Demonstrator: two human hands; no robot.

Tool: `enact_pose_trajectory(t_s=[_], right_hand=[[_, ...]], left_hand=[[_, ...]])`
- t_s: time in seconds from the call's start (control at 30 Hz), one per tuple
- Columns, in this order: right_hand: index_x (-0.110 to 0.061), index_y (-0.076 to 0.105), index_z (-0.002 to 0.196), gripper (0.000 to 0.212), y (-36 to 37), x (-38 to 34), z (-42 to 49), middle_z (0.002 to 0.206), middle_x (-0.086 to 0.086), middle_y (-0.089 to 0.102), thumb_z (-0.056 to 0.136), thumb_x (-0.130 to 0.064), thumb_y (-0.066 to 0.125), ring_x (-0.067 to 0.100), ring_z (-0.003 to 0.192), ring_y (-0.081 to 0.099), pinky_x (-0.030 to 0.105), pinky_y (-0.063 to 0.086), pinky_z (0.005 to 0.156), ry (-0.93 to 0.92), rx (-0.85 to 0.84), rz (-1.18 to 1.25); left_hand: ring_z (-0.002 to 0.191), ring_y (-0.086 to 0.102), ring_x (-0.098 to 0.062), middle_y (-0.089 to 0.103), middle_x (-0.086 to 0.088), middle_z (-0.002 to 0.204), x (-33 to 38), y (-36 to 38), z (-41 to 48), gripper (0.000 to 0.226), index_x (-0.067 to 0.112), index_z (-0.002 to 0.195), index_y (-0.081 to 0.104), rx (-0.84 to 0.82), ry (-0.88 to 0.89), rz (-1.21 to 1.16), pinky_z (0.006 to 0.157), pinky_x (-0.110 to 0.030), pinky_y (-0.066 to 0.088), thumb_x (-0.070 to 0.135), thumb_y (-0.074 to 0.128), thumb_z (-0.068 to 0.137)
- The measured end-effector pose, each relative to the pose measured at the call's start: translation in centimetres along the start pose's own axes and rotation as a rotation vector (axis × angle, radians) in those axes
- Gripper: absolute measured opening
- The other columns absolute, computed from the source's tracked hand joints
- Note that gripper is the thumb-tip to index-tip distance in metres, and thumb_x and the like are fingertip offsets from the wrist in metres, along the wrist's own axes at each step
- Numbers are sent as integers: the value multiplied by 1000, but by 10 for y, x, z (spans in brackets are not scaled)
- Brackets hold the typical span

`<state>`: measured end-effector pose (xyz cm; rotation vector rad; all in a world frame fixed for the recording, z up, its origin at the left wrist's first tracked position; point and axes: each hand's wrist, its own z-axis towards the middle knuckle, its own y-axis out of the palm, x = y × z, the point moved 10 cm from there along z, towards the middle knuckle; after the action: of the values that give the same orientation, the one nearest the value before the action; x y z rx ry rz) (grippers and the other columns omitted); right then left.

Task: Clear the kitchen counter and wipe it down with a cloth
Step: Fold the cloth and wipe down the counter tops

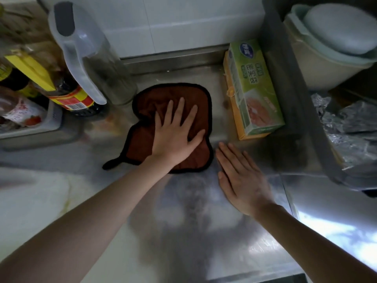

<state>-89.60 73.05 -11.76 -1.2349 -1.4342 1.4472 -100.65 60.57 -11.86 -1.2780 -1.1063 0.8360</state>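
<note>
Much of the left side is blurred. A dark sauce bottle [68, 93] with a red and yellow label is partly covered by a clear plastic pitcher [87, 58] with a grey lid, and its upper part is lost in the blur. The packets in the grey basket [52, 121] cannot be read. At the right, a pale lidded container [334, 43] is cropped by the edge of the view, and the crinkled silvery material [346, 123] below it cannot be identified. The middle of the cloth is hidden under a palm.

One cloth, one pitcher, one bottle, one box and two hands are counted.

The brown cloth [153, 97], edged in black, is spread flat on the stainless steel counter [204, 211], between the pitcher and a green and orange box [251, 88]. A black loop [110, 163] trails from its near left corner. The left hand [175, 135] is pressed palm down on the cloth, with the fingers straight and spread and their tips turned toward the tiled wall. Cloth is seen beyond the fingertips and on both sides of them, and the thumb is laid across its right part. The right hand [240, 176] is laid flat on the bare steel, with the fingers straight and pressed together, just beside the cloth's near right corner. Whether it touches the hem cannot be told.
</note>
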Motion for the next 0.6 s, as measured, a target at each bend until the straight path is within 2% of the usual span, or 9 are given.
enact_pose_trajectory(t_s=[0.13,0.2,0.3,0.47,0.53,0.6], right_hand=[[-10,37,142,54,-2,0,0,149,5,36,95,-35,26,20,139,30,35,16,114,-3,6,-1],[-11,37,142,54,-4,-1,0,149,5,36,95,-36,27,20,139,30,36,18,114,-6,16,2],[-12,36,142,54,-3,-2,0,150,4,34,95,-37,26,18,140,27,36,18,114,-15,27,-4],[-12,38,140,52,-7,-3,0,148,4,35,95,-36,28,18,139,29,36,21,113,-34,81,7],[-11,40,140,53,-9,-4,0,148,4,36,95,-36,28,18,138,31,35,21,113,-35,92,9],[-11,40,140,53,-8,-4,-1,148,4,36,95,-36,28,18,138,30,34,20,113,-34,87,5]], left_hand=[[142,14,-34,17,-6,156,15,7,-55,66,33,145,23,-14,96,23,108,-59,15,65,26,87],[143,7,-33,10,-3,157,3,4,-39,68,38,145,19,-22,72,24,109,-60,12,69,26,85],[143,-8,-33,-5,-4,158,-27,-7,11,70,37,146,9,3,-87,-32,112,-55,1,68,26,86],[143,-3,-30,-4,-9,157,-52,-15,63,65,22,149,12,120,-341,-104,114,-49,-1,56,23,93],[142,8,-32,8,-12,156,-47,-27,63,62,16,147,20,222,-348,-57,114,-49,5,48,26,94],[133,29,-34,30,-16,147,-31,-33,51,58,13,143,31,273,-227,-32,111,-49,18,43,30,93]])
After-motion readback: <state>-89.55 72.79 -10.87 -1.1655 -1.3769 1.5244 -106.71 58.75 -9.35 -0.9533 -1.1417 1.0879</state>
